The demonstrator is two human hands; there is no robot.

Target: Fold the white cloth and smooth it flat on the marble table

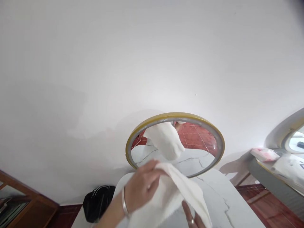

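Head view is showing a white cloth (180,190) at the bottom middle, below the round mirror (201,148). Left hand (142,186) is pinching its top edge. Right hand (191,216) is sitting under it, and I cannot tell its grip. I am thinking it is soft and light, best held by an edge.

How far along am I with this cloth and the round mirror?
Done: cannot tell; the mirror reflects clearly and no wipe marks show. In hand: the left hand pinches the white cloth, with the right hand under it. Left: the cloth appears just short of the glass.
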